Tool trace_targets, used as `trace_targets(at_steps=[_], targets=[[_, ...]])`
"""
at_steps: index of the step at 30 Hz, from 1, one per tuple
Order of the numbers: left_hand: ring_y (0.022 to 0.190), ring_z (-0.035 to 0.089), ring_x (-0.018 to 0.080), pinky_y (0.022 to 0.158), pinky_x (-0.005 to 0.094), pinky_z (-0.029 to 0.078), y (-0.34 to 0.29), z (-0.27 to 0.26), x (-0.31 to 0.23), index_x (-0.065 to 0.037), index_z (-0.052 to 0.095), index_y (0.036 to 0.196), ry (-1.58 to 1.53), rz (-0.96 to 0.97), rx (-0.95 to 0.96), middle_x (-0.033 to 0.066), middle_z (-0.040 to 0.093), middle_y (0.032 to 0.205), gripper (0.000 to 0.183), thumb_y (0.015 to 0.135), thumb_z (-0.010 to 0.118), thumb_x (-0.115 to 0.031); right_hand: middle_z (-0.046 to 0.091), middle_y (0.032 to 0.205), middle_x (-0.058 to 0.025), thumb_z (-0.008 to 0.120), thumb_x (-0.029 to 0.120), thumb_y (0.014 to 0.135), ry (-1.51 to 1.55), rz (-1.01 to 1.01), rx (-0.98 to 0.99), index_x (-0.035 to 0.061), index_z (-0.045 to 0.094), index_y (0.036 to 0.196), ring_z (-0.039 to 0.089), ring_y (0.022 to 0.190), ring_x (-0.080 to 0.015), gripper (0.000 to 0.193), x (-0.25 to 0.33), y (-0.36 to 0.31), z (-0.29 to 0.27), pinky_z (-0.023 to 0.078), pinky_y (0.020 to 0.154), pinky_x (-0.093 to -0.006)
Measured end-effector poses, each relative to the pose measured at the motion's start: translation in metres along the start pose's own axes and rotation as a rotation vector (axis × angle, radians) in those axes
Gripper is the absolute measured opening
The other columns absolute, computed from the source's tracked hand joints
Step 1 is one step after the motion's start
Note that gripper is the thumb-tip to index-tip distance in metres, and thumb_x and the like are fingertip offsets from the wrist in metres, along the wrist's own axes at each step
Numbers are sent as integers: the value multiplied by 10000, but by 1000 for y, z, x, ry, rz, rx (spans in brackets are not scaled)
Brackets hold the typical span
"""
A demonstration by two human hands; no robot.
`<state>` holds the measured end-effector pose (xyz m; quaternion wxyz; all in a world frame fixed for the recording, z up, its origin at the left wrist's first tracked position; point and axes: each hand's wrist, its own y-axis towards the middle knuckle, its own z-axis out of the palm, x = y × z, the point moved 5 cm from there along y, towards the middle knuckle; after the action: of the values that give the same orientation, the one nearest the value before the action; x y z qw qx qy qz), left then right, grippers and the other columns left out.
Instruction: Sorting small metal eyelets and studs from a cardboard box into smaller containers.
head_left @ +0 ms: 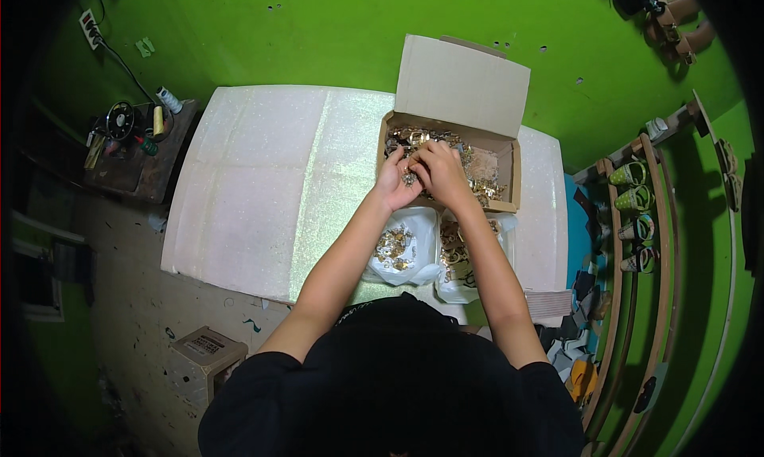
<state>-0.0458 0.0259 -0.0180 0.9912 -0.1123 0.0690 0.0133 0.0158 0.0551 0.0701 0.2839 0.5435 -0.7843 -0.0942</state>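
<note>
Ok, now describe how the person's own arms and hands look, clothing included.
Short black sleeves, part of a black top, leave both forearms bare. The left hand and right hand wear no gloves, and no watch or bracelet shows on either wrist. Any rings would be too small to tell.

I'm looking steeply down, from head height just before the white table [239,178], facing the green wall [318,43] behind it
</note>
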Motion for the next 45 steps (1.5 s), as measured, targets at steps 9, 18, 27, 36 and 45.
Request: trace_targets(at_steps=[9,18,27,36,45], targets=[[726,515,109,600,219,462,4,-6,-2,-18,492,1000,-37,-16,116,70,522,856,423,893,290,-374,482,765,-2,640,130,619,-52,-84,36,128,618,689,465,796,-181,73,14,4,-8,317,674,-324],[784,508,103,706,233,450,-13,16,-2,-37,503,985,33,16,-82,55,526,898,400,901,284,-361,500,785,-14,599,144,677,-89,-97,-55,106,587,714,468,805,-192,55,10,2,-6,317,672,-328],[948,510,202,842,330,426,-1,-3,-3,-23,477,1038,41,27,-48,105,520,1011,417,900,276,-361,486,764,-20,595,124,659,-61,-56,58,112,620,708,462,803,-195,56,18,7,-13,309,677,-335],[844,513,135,771,282,444,-3,2,-4,-37,513,988,22,12,22,52,531,913,433,894,270,-383,489,769,-21,606,133,653,-130,-69,63,110,595,690,463,820,-195,45,16,7,-7,312,681,-343],[894,532,177,820,314,436,-3,3,-2,-13,499,1018,-10,-59,149,92,544,975,423,901,263,-344,505,803,-34,599,147,671,-22,45,-8,89,569,736,465,844,-213,93,3,2,-14,311,715,-352]])
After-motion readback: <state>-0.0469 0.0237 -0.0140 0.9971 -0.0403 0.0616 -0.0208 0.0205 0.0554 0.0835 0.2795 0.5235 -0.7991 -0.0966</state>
